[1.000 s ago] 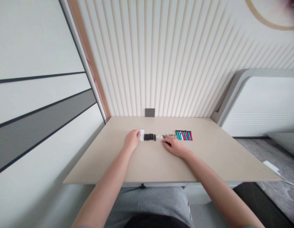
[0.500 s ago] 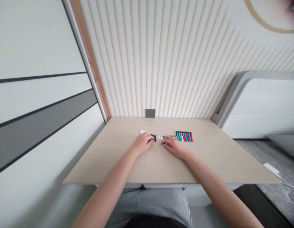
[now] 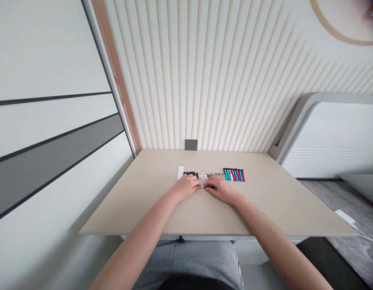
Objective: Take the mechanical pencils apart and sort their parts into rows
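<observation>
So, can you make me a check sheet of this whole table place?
Surface: beige table.
Things: left to right, white sticks, black tubes partly behind the left hand, white bits, grey bits, coloured pens.
Clutter: nothing seen.
Hands: right hand holds a small black thing; can't tell what the left holds.
Cables: white cable, right, beyond the table.
Surroundings: ribbed wall, dark socket behind the table.

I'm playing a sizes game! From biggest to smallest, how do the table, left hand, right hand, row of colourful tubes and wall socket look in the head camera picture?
1. Table
2. Left hand and right hand: too alike to rank
3. Row of colourful tubes
4. Wall socket
</observation>
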Motion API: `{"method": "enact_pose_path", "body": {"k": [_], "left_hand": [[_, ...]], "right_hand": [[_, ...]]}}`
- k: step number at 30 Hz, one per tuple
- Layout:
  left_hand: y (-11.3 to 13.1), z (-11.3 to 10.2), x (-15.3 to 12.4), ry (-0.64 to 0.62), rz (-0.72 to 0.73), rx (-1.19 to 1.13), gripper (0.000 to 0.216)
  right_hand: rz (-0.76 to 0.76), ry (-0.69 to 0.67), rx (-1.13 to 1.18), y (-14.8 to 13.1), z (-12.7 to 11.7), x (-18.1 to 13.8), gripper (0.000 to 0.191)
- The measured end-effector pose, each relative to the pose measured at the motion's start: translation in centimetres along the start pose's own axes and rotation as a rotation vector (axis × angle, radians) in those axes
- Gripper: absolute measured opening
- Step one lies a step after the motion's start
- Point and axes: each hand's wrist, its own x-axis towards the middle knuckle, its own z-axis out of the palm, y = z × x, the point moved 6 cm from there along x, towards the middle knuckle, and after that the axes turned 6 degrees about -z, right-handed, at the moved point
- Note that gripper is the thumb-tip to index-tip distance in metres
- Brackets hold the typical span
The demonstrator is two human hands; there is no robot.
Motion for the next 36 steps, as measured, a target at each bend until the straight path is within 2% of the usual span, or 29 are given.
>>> {"method": "enact_pose_path", "body": {"k": [12,16,20,25,33,36], "left_hand": [[1.1,-0.4,0.3,0.073,-0.029,-0.044,0.018],[1.3,-0.7,0.2,0.099,-0.033,-0.025,0.02],[2.2,-0.6,-0.2,0.056,0.051,-0.018,0.026],[3.0,0.0,-0.4,0.014,0.143,0.01,0.024],[3.1,0.4,-0.2,-0.017,0.149,0.059,0.019],[3.2,0.3,-0.2,-0.013,0.16,0.097,0.019]], "right_hand": [[-0.034,0.026,-0.053,-0.3,0.1,0.3,0.017],[0.108,0.131,-0.178,1.3,-0.9,-0.1,0.021],[0.264,0.198,-0.312,3.1,-1.9,-0.8,0.021],[0.322,0.162,-0.397,3.3,-1.8,-1.0,0.02],[0.348,0.034,-0.656,2.2,-1.6,-0.7,0.024],[0.357,0.004,-0.687,2.1,-1.5,-0.7,0.024]]}}
